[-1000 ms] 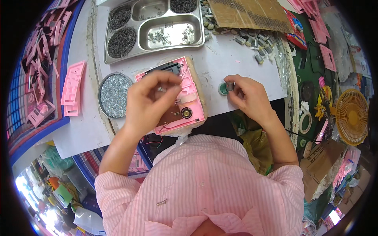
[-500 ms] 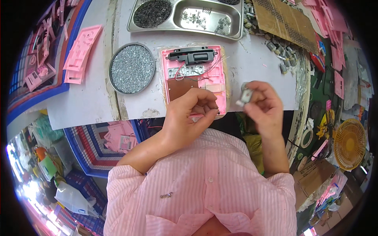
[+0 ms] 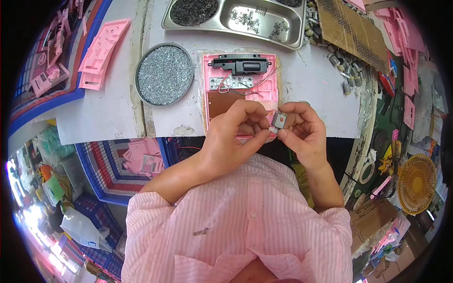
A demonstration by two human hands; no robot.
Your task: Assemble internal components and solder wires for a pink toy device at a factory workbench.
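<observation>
My right hand [image 3: 306, 134] pinches a small silver electric motor [image 3: 279, 120] between thumb and fingers, above the near right corner of a pink plastic casing. My left hand [image 3: 238, 127] is closed right beside it, thumb and forefinger pinching a small pale piece [image 3: 272, 129] against the motor's near end; its kind is too small to tell. Under both hands lies the open pink casing [image 3: 274, 94] on clear plastic wrap. A black plastic mechanism [image 3: 243, 65] sits across its far end, with thin red and dark wires, a metal plate [image 3: 238, 83] and a brown board [image 3: 222, 102] nearer me.
Left of the casing stands a round dish [image 3: 164, 75] of small silver metal pieces. A steel tray [image 3: 231, 34] with dark springs is at the back. Several loose motors [image 3: 349, 78] lie far right beside cardboard [image 3: 351, 30]. Pink parts [image 3: 103, 54] rest at left; a blue-rimmed basket [image 3: 101, 188] is below the table edge.
My right hand has brought the motor left to meet my left hand over the casing. The view has shifted slightly, while my left hand stays closed near the casing's near edge.
</observation>
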